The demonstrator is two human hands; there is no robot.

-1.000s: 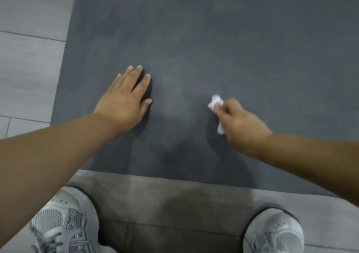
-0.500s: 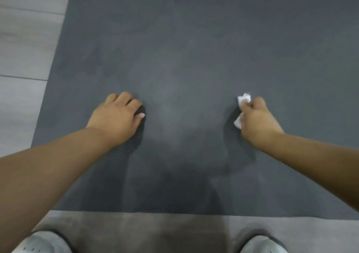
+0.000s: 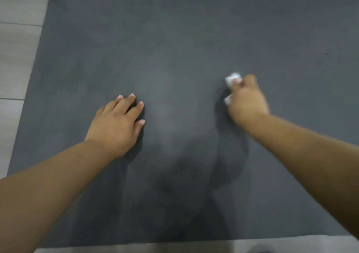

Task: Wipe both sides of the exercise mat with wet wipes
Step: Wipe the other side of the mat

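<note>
1. Head view shows a dark grey mat (image 3: 194,39) lying flat on the floor (image 3: 17,58). It fills most of the picture.
2. The left hand (image 3: 116,124) lies on the mat, a bit left of the mat's middle. Its fingers are straight and spread. It holds nothing and just presses down.
3. The right hand (image 3: 246,105) is over the mat too, right of the middle and well apart from the left hand. Its fingers are curled tight round a small white wipe (image 3: 233,80). This hand looks blurry, so I think it is rubbing.
4. The wipe is scrunched into a lump. It looks soft and light, and it is probably wet. It pokes out at the front of the fist. The blur hides whether it touches the mat.
5. The mat looks thin, soft and bendy, not heavy. It could slide or bunch up when rubbed, so a flat hand holding it down helps. For turning it over, an edge or a corner is likely the best place to grab.
6. The mat's left edge runs beside pale floor. Its near edge has grey floor next to it. The far and right edges are out of view.
7. Lots of bare mat lies past both hands and to the right, so the wipe has room to go.
</note>
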